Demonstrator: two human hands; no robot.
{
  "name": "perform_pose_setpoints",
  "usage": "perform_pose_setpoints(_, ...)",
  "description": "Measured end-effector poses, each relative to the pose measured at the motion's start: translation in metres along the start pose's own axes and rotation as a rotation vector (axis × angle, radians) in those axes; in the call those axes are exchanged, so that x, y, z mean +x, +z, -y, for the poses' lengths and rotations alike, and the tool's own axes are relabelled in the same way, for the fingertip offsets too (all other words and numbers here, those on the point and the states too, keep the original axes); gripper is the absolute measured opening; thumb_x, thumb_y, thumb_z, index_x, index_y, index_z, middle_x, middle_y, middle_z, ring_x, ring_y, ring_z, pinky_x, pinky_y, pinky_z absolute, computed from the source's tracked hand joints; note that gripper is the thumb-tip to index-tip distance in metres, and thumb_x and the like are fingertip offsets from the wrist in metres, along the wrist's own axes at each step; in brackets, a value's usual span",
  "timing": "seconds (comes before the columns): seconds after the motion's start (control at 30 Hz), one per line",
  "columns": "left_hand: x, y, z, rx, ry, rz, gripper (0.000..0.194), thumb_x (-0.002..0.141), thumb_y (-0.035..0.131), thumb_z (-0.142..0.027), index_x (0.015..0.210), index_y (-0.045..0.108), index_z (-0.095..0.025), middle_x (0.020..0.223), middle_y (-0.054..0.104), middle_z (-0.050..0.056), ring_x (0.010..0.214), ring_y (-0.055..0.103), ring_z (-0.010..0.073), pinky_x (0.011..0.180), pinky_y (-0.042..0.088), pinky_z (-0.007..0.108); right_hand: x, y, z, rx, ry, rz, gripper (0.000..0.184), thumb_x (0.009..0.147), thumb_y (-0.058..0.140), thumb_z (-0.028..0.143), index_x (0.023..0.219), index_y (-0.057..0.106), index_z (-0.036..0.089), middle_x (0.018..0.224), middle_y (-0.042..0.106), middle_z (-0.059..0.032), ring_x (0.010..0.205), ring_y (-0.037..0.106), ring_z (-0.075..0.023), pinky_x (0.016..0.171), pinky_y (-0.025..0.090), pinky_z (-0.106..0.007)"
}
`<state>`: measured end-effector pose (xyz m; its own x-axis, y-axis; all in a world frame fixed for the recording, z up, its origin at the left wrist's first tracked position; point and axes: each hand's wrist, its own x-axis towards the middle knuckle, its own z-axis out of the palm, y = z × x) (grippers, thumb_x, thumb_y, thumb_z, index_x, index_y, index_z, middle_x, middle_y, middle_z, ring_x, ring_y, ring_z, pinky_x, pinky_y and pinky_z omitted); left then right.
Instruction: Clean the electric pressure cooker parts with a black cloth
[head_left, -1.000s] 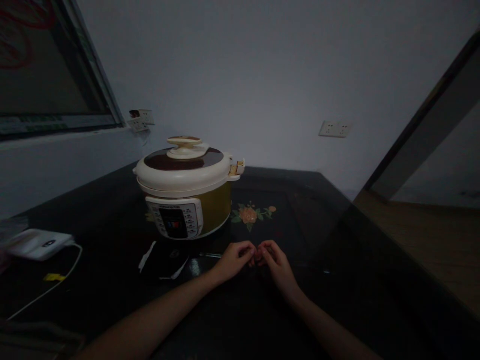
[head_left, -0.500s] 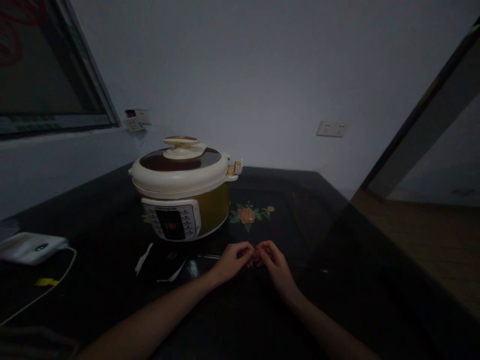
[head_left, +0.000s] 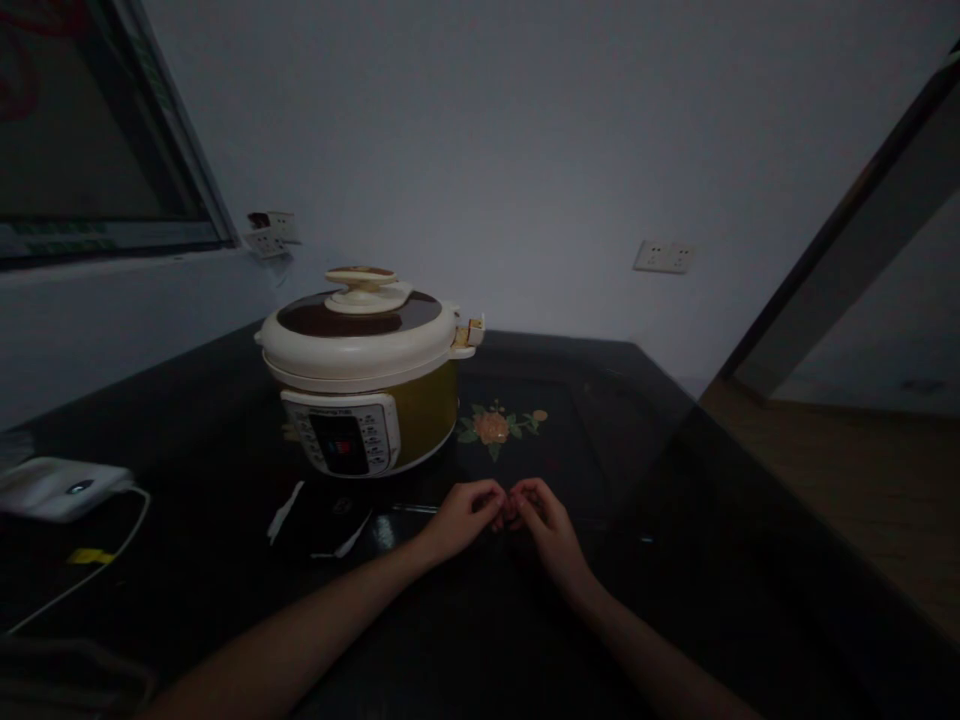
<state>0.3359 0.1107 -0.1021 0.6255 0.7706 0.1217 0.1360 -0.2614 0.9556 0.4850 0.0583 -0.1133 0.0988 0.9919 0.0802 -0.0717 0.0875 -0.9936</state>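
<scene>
My left hand (head_left: 466,517) and my right hand (head_left: 547,522) rest on the dark table with their curled fingertips meeting. Both are closed, thumbs against the fingers, and no object shows in either one. Past my left hand stands an electric pressure cooker (head_left: 427,410) with a cream lid rim, a brown top and a front control panel. Its lid is on. A black flat item with torn white edges (head_left: 322,520) lies in front of the cooker, left of my left hand.
A printed flower (head_left: 492,428) decorates the dark table (head_left: 675,600). At the left lie a white device (head_left: 64,488) with a white cable (head_left: 127,545) and a small yellow piece (head_left: 91,556). Wall sockets (head_left: 664,256) are on the far wall, and a window (head_left: 90,130) is at upper left.
My hands keep the same closed, touching pose. The view has shifted very slightly, so things on the left appear a little higher.
</scene>
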Motion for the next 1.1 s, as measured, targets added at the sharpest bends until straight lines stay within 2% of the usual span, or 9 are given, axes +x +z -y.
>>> perform_pose_setpoints(0.43,0.0001,0.0009,0.0001,0.008,0.006,-0.014,0.034,0.087,0.051,-0.047,0.074,0.058,-0.016,0.064,0.056,-0.001,0.059,0.052,0.0128,0.06,0.042,0.025,-0.0004,0.0011,-0.0013,0.007,-0.002,0.003,0.035,0.076,0.064,0.055,0.082,0.057,0.021,0.073,0.059,-0.0005,0.068,0.058,-0.0169,0.063,0.045,-0.03)
perform_pose_setpoints(1.1,-0.0024,0.0009,-0.0033,0.104,0.011,-0.019,0.026,0.088,0.048,-0.035,0.071,0.056,-0.017,0.062,0.057,-0.001,0.061,0.055,0.0142,0.061,0.04,0.025,-0.0008,0.0004,-0.0033,0.011,-0.007,0.027,0.03,0.079,0.063,0.05,0.082,0.057,0.021,0.074,0.06,-0.0012,0.07,0.058,-0.0172,0.064,0.045,-0.031)
